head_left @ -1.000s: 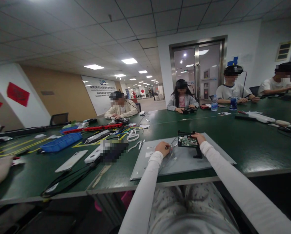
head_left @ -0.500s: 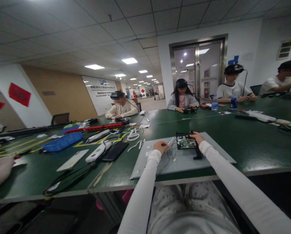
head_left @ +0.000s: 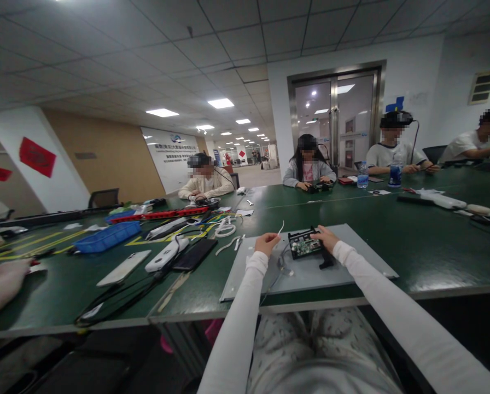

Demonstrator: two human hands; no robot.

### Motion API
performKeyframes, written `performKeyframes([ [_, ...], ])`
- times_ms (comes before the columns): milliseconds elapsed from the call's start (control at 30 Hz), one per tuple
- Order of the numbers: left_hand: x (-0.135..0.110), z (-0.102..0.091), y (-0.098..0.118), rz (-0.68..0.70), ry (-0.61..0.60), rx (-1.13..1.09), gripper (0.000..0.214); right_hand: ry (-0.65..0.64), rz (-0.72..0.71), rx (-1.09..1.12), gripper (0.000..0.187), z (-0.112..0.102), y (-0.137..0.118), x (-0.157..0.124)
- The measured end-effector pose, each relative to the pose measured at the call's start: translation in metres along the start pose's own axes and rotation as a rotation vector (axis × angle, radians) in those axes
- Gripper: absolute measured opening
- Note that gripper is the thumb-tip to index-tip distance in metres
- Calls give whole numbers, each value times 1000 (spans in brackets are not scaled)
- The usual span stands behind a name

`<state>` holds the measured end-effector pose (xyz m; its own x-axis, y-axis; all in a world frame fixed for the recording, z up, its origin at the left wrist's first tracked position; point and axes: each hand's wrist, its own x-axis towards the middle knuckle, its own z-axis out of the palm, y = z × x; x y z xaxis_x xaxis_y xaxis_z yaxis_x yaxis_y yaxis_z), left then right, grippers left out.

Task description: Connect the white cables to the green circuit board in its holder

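So the left hand [head_left: 267, 244] is pinching a thin white strip [head_left: 281, 228], fingertips closed on it, with the free end poking up and a bit right. The green circuit board [head_left: 305, 248] in its black bracket [head_left: 325, 258] is sitting to the right of that pinch, long axis running roughly left-right over the grey panel [head_left: 343, 276]. The right hand [head_left: 327, 239] is the nearer one, gripping the bracket's upper right edge. Can't tell whether the bracket's actually touching the panel.
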<state>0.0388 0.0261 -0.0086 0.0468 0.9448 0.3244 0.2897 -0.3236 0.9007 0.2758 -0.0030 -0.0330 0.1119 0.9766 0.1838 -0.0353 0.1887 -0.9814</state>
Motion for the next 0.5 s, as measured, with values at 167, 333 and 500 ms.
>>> performKeyframes([
  [167, -4, 2, 6, 15, -30, -61, 30, 49, -33, -174, 68, 2, 4, 1],
  [333, -4, 3, 5, 36, -35, -53, 33, 157, -52, -475, 65, 1, 5, -1],
  [500, -7, 6, 9, 44, -81, -68, 32, 244, -274, -691, 50, 1, -6, -11],
])
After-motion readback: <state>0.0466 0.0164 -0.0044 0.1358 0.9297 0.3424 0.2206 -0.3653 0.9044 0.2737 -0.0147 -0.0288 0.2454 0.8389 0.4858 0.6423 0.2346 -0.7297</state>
